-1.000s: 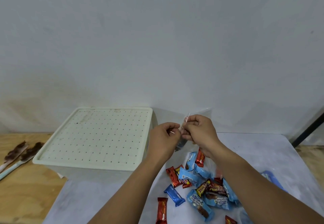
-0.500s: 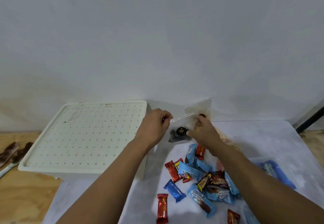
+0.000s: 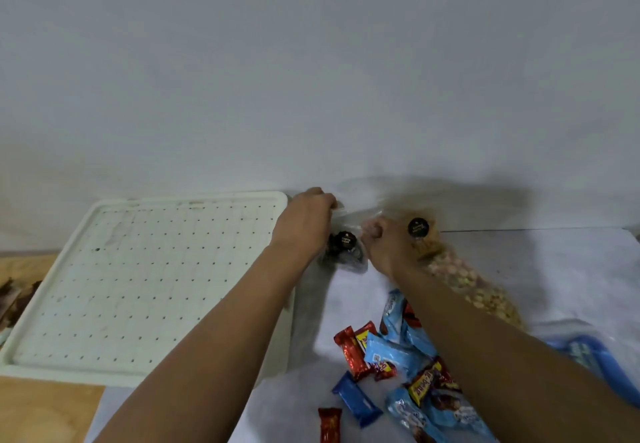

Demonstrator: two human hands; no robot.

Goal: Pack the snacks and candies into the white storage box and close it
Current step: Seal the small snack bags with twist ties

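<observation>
Storage box (image 3: 138, 286): white, its perforated lid on, at 9 o'clock on the table.
Left hand (image 3: 304, 224): at the box's 2 o'clock corner, fingers curled, pinching the top edge of a clear bag (image 3: 346, 252) of dark candies.
Right hand (image 3: 388, 248): just right of that bag, fingers curled on its plastic.
Nut bag (image 3: 464, 283): clear, black round label, at 3 o'clock behind the right forearm.
Wrapped snacks (image 3: 391, 366): red, blue and pale-blue packets heaped at 5 o'clock on the white cloth (image 3: 554, 269).
</observation>
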